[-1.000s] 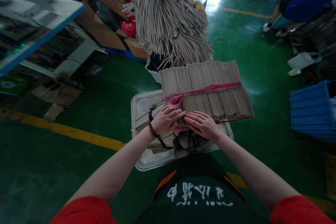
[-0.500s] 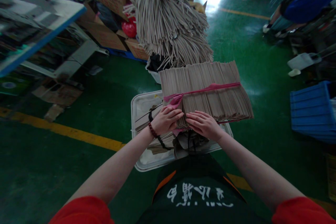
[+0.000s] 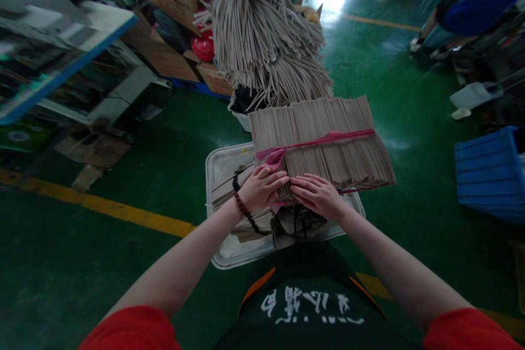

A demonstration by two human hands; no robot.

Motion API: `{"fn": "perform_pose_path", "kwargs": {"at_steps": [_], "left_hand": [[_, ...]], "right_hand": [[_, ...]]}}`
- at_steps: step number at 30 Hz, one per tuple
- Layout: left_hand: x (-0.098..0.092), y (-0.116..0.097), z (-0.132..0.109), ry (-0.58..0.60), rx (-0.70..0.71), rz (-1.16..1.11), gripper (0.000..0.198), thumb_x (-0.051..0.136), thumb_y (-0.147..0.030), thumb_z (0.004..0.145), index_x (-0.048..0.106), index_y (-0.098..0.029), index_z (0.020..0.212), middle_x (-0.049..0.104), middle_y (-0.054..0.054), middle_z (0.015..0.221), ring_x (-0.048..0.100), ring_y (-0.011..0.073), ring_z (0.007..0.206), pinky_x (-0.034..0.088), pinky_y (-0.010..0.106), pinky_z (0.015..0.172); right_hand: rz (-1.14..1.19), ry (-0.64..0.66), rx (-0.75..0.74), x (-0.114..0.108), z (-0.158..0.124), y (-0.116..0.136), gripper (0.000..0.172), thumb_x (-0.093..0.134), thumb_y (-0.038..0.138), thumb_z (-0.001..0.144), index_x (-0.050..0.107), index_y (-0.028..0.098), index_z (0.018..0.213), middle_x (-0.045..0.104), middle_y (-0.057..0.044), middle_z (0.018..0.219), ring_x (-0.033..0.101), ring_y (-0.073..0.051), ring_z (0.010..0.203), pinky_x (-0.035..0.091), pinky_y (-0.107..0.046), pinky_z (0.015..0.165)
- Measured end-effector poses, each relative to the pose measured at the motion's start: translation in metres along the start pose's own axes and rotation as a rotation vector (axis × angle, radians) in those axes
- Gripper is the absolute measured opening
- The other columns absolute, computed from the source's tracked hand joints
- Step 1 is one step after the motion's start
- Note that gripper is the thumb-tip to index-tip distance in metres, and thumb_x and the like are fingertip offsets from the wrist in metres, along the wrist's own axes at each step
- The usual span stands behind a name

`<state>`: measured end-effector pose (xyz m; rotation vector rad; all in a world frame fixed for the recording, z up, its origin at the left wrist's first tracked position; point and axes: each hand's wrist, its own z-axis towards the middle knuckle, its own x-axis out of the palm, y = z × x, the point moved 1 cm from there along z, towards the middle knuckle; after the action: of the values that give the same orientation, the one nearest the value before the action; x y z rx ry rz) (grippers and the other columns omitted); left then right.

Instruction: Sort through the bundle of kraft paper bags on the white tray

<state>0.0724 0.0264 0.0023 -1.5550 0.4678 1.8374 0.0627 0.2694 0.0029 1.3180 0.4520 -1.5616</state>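
Observation:
A large bundle of beige-grey strips (image 3: pixel 324 115), packed side by side, is tied with a pink band (image 3: pixel 315 140). My left hand (image 3: pixel 262 188) lies on the near left edge of this bundle, fingers stretched out beside the band's knot. Close to its fingertips, my right hand (image 3: pixel 318 194) rests flat on the same near edge. Neither hand is wrapped round anything. Beneath sits a white plastic tub (image 3: pixel 229 257) with more strips (image 3: pixel 252 227) in it, tied with dark cord. The hands hide part of the bundle's near side.
Beyond the bundle rises a tall heap of grey strips (image 3: pixel 266 27). Cardboard boxes (image 3: pixel 164 57) and a blue-edged workbench (image 3: pixel 94 49) stand to the left. On the right are a blue crate (image 3: pixel 484 172), a white jug (image 3: pixel 473 95) and a person in blue (image 3: pixel 479 5).
Both hands keep nearly the same place on the bundle; my left hand has shifted very slightly to the right. The view has moved a little. Nothing was picked up or let go.

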Motion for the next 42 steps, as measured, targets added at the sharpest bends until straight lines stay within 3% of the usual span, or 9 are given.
{"fn": "perform_pose_path", "kwargs": {"at_steps": [5, 24, 35, 42], "left_hand": [[0.000, 0.001, 0.000, 0.005, 0.009, -0.017, 0.055, 0.046, -0.032, 0.090, 0.042, -0.025, 0.144, 0.052, 0.004, 0.138, 0.045, 0.0269, 0.107, 0.031, 0.045, 0.100], [0.006, 0.002, -0.001, 0.002, 0.008, -0.034, 0.049, 0.045, -0.030, 0.090, 0.049, -0.021, 0.139, 0.050, 0.005, 0.140, 0.045, 0.0281, 0.109, 0.031, 0.047, 0.099], [0.002, 0.001, 0.005, 0.049, 0.025, 0.010, 0.044, 0.046, -0.027, 0.088, 0.054, -0.021, 0.131, 0.044, 0.002, 0.147, 0.045, 0.0269, 0.103, 0.032, 0.047, 0.097], [0.004, 0.003, 0.008, 0.038, 0.040, 0.014, 0.042, 0.046, -0.030, 0.089, 0.056, -0.020, 0.129, 0.048, 0.000, 0.143, 0.044, 0.0264, 0.102, 0.031, 0.047, 0.099]], "right_hand": [[-0.007, 0.004, 0.004, -0.001, 0.000, 0.000, 0.040, 0.057, 0.023, 0.091, 0.055, 0.029, 0.131, 0.054, -0.002, 0.138, 0.049, -0.018, 0.127, 0.038, -0.040, 0.112], [-0.008, 0.019, 0.009, 0.000, -0.002, -0.001, 0.046, 0.052, 0.024, 0.094, 0.046, 0.026, 0.139, 0.054, -0.002, 0.139, 0.048, -0.017, 0.128, 0.036, -0.039, 0.113], [0.000, 0.019, 0.037, 0.000, -0.006, -0.003, 0.039, 0.052, 0.024, 0.093, 0.051, 0.023, 0.133, 0.053, -0.003, 0.139, 0.046, -0.017, 0.130, 0.035, -0.040, 0.114], [-0.005, 0.019, 0.039, 0.000, -0.006, -0.002, 0.037, 0.053, 0.025, 0.093, 0.053, 0.022, 0.131, 0.054, -0.004, 0.138, 0.047, -0.018, 0.129, 0.035, -0.041, 0.114]]}}
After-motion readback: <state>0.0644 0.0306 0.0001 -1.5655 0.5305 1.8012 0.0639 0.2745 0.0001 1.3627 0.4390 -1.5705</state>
